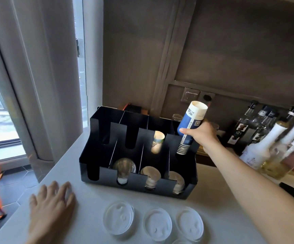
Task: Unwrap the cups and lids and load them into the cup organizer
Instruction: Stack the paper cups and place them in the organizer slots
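Clear lids (118, 220) on counter (89, 199); stack of cups (190, 127) at organizer (135, 180).
The right hand (202, 133) grips the tilted blue stack of cups, whose lower end sits below it at the organizer's right rear slot; the left hand (52, 205) rests flat, fingers straight, just left of the lids.

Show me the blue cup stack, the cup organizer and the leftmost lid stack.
blue cup stack (189, 120), head view, its blue upper side.
cup organizer (135, 181), head view, its black front wall.
leftmost lid stack (118, 220), head view, top lid's middle.
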`<state>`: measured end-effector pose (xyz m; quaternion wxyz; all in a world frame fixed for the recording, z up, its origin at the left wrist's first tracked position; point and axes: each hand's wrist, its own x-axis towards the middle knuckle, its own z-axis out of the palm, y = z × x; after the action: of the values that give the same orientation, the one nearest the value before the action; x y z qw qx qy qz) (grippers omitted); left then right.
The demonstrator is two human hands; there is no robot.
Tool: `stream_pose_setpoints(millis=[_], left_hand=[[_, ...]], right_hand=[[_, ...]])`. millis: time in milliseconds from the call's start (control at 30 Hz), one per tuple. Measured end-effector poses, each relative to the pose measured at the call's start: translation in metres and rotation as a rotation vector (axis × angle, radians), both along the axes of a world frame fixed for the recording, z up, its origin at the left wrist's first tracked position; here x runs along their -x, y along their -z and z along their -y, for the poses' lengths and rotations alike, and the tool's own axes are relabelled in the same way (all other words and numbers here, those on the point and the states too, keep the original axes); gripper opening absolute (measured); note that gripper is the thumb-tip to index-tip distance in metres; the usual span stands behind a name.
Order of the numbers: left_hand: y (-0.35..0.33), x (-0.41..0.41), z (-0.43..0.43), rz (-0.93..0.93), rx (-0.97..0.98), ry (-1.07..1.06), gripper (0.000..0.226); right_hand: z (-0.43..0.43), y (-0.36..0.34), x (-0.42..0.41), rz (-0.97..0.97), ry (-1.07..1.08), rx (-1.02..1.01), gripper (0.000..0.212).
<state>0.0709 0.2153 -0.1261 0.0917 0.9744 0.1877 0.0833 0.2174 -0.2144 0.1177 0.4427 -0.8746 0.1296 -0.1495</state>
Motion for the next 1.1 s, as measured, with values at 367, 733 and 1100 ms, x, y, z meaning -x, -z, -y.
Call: stream_pose_setpoints(millis=[367,733,1100], left_hand=[[-0.011,0.007,0.004,-0.053,0.008,0.028,0.036],[-0.014,0.008,0.005,-0.037,0.036,0.03,0.039],[-0.005,0.002,0.002,-0.009,0.042,0.012,0.033]], right_hand=[[0.001,0.013,0.006,0.015,-0.047,0.046,0.073],[0.008,0.025,0.004,0.007,-0.063,-0.008,0.062],[0.019,0.03,-0.002,0.002,-0.119,0.016,0.077]])
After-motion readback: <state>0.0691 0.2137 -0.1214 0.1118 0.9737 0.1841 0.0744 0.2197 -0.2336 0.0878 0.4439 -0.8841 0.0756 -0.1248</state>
